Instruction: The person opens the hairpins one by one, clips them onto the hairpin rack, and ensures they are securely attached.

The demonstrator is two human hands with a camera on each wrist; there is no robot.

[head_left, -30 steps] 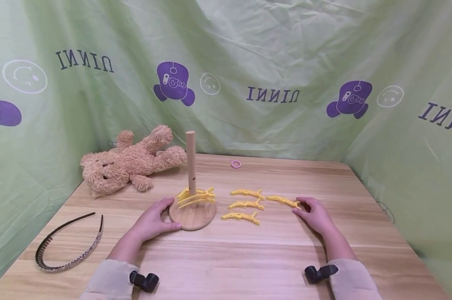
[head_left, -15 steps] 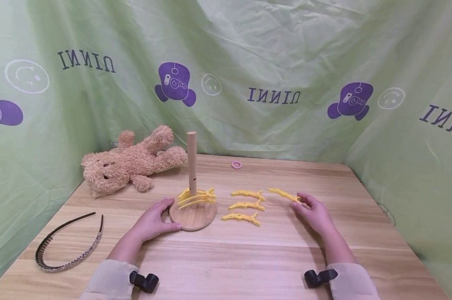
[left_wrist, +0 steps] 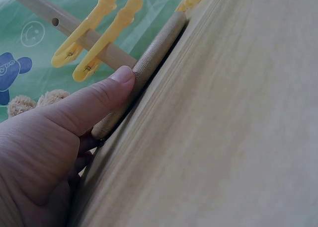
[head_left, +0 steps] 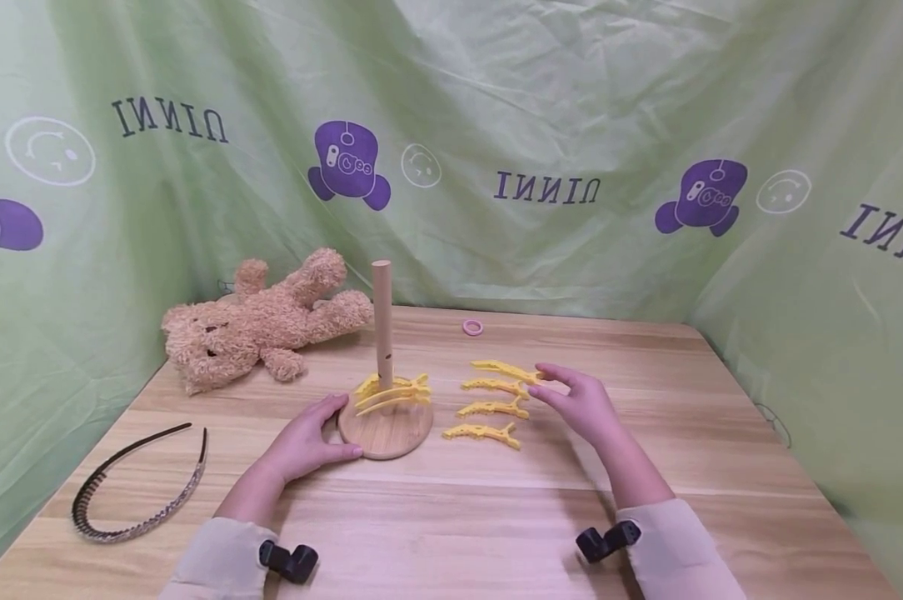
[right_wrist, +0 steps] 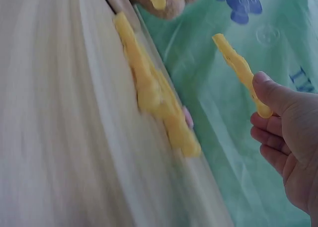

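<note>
A slim yellow plastic hair clip (right_wrist: 239,68) is held by its forked tail between the thumb and fingers of the right hand (head_left: 581,406); its long narrow end is pointed leftward, and in the right wrist view it is seen raised off the pale wood-grain counter (head_left: 421,533). Near it, three matching yellow clips (head_left: 489,409) are laid in a row, one in front of another and roughly parallel. By the left hand (head_left: 312,442), a round flat wooden base (head_left: 384,437) is grasped at its rim, with the thumb set on the near edge and the fingers partly hidden round the left side. From the base an upright wooden post (head_left: 381,321) is raised, and low on it at least two yellow clips (left_wrist: 110,38) are seen crossing the post; how they are fixed cannot be told. A pinkish-brown plush bear (head_left: 271,321) is laid on its side behind and to the left, a dark toothed headband (head_left: 110,539) is placed at the front left, and a small pink ring (head_left: 466,330) is left near the back edge. The step in hand is judged to be the handling of one lifted clip while the base is steadied. For the next move, a firm pinch on the tail seems called for, with the clip kept level and clear of the row, and the base kept from sliding.
</note>
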